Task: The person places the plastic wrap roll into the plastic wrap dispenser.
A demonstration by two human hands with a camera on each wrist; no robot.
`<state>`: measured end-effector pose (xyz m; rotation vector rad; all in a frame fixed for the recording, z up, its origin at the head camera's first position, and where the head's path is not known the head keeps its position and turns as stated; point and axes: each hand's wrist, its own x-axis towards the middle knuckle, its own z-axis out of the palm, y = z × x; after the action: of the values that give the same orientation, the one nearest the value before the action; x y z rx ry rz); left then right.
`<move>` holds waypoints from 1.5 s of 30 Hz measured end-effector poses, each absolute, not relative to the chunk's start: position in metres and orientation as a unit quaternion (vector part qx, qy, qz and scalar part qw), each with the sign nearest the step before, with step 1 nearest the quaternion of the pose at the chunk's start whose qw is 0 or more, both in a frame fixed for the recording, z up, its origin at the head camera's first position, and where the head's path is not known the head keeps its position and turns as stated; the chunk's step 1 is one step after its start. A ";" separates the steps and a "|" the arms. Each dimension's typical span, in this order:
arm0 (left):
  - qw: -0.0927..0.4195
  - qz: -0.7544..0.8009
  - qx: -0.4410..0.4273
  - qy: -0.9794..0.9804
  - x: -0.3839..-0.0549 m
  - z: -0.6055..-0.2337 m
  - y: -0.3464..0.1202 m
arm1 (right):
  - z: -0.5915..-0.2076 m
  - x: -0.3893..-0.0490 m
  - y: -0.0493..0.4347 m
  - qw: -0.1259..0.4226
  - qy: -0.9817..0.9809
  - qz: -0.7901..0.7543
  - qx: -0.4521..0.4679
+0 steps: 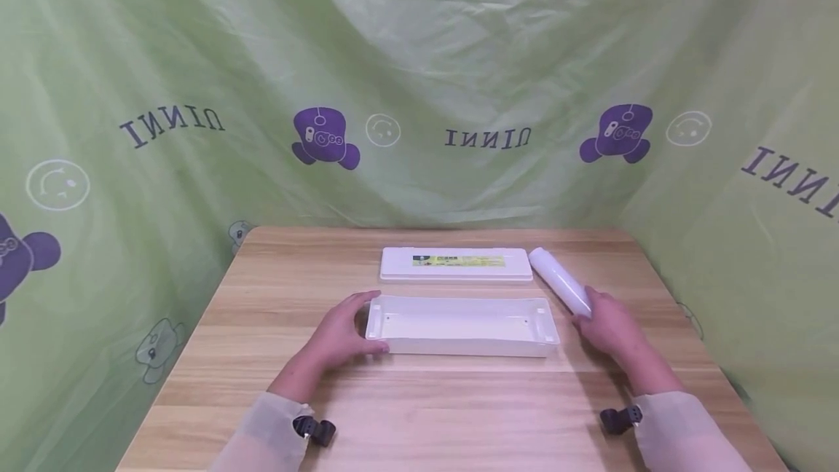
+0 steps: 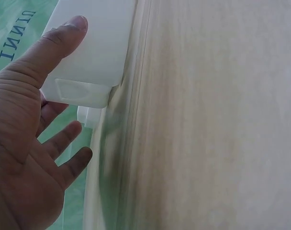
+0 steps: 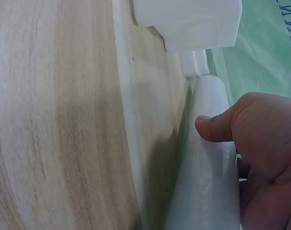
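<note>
A long white plastic box [image 1: 459, 347] stands open-topped in the middle of the table. My left hand [image 1: 339, 333] grips its left end, thumb on the front wall and index finger at the back; in the left wrist view the thumb lies flat against the white wall of the box [image 2: 95, 48], with the other fingers spread. On the right, my right hand [image 1: 608, 323] holds the near end of a white roll of plastic film [image 1: 560, 281], which slants away toward the back. The right wrist view shows the thumb across the roll [image 3: 203, 177].
Behind the box lies a flat white lid [image 1: 400, 264] with a green and yellow label, close to the roll's far end. The wooden table [image 1: 432, 414] meets a green printed curtain [image 1: 419, 188] at the back; curtain also hangs at both sides.
</note>
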<state>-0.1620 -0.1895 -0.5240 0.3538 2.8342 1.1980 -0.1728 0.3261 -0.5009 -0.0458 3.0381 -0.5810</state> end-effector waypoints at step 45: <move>0.031 0.405 0.102 0.908 -0.163 -0.526 -0.189 | -0.456 -0.162 0.300 -0.046 0.976 -0.193 -0.089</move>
<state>-0.1632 -0.1892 -0.5260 0.3133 2.7983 1.2468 -0.1622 0.2995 -0.4564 -0.2875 3.1588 -0.6247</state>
